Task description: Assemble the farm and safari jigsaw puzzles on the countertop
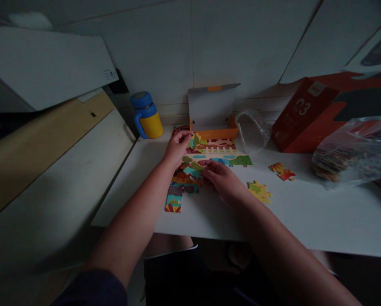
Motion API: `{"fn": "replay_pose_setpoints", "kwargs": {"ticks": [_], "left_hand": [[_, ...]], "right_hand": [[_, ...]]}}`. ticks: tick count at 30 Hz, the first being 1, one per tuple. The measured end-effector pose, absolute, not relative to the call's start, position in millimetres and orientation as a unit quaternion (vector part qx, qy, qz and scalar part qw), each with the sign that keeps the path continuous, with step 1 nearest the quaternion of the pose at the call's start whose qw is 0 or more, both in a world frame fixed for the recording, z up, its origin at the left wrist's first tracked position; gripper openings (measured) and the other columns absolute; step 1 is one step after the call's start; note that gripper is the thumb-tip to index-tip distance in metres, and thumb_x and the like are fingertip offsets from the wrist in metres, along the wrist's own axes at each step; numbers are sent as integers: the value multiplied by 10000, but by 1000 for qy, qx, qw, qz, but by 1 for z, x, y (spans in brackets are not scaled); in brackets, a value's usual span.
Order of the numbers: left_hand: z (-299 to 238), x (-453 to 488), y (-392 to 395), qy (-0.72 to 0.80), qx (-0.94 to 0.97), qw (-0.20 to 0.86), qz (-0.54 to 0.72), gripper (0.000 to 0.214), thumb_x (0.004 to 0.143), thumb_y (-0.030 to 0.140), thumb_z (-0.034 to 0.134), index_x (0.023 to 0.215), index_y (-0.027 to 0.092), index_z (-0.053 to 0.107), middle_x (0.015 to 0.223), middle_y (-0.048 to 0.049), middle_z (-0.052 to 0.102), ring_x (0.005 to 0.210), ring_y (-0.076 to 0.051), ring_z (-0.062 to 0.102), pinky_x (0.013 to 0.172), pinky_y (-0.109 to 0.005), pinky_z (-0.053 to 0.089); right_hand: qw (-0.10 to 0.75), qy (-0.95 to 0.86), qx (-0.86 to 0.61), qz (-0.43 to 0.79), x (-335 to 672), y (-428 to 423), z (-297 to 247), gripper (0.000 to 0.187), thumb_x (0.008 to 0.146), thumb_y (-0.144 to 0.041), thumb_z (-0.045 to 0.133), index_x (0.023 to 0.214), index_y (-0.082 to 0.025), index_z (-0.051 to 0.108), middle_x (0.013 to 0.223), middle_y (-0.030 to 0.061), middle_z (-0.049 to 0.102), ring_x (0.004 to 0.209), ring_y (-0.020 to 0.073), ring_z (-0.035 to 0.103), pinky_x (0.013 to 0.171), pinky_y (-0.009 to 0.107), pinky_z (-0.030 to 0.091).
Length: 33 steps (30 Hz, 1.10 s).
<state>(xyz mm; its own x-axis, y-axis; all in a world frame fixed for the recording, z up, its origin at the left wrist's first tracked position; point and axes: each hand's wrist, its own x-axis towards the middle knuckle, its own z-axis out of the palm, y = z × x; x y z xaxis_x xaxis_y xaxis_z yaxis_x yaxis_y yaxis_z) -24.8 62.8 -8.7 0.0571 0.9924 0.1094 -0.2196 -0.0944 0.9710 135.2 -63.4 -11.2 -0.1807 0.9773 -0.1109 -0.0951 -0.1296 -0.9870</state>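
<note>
A partly joined jigsaw puzzle (217, 148) lies on the white table, showing a white fence, bushes and animals. My left hand (177, 148) is over its upper left part, fingers closed at a yellow-green puzzle piece (193, 139). Lower down, my right hand (220, 175) pinches a green and teal puzzle piece (194, 169) above the joined pieces. My fingers cover part of both pieces. To the right, a yellow puzzle piece (260, 191) and a red-orange puzzle piece (282, 171) lie loose.
Behind the puzzle stands an open orange box (214, 108) against the wall. A blue and yellow mug (149, 117) is at the back left. On the right are a clear plastic piece (254, 131), a red box (302, 112) and a plastic bag (353, 153). Cartons (50, 68) flank the left side.
</note>
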Motion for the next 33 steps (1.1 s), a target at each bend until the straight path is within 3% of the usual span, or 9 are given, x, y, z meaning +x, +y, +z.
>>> {"fn": "replay_pose_setpoints", "kwargs": {"ticks": [8, 14, 19, 26, 33], "left_hand": [[-10, -25, 64, 397, 484, 541, 562, 157, 907, 285, 745, 1025, 197, 693, 1124, -55, 642, 896, -149, 624, 690, -274, 643], [-13, -26, 68, 402, 481, 545, 557, 133, 928, 270, 718, 1035, 197, 690, 1134, -56, 644, 866, -142, 630, 689, -290, 646], [-14, -27, 66, 385, 491, 545, 559, 116, 936, 245, 695, 1036, 186, 689, 1170, -69, 631, 907, -157, 631, 679, -294, 652], [-15, -27, 70, 404, 490, 550, 542, 192, 909, 310, 754, 1045, 194, 682, 1124, -54, 665, 877, -148, 653, 694, -290, 651], [-27, -20, 80, 448, 471, 534, 540, 127, 931, 262, 723, 1034, 203, 679, 1053, -34, 656, 791, -124, 669, 664, -283, 651]], "right_hand": [[439, -489, -448, 606, 135, -63, -11, 381, 848, -254, 665, 1217, -173, 612, 681, -43, 646, 520, 106, 518, 503, 235, 378], [458, -316, -399, 729, 137, -68, 0, 409, 871, -167, 684, 1273, -194, 614, 846, 13, 720, 673, 125, 680, 557, 207, 496], [442, -271, -367, 772, 138, -71, 8, 317, 894, -162, 670, 1206, -203, 634, 856, 10, 714, 636, 116, 693, 479, 175, 481], [457, -312, -401, 730, 128, -71, 4, 448, 820, -180, 735, 1242, -251, 603, 830, -33, 692, 622, 119, 708, 457, 162, 456], [460, -435, -434, 641, 106, -68, -15, 361, 835, -250, 735, 1146, -238, 552, 896, -23, 691, 615, 134, 717, 510, 223, 548]]}}
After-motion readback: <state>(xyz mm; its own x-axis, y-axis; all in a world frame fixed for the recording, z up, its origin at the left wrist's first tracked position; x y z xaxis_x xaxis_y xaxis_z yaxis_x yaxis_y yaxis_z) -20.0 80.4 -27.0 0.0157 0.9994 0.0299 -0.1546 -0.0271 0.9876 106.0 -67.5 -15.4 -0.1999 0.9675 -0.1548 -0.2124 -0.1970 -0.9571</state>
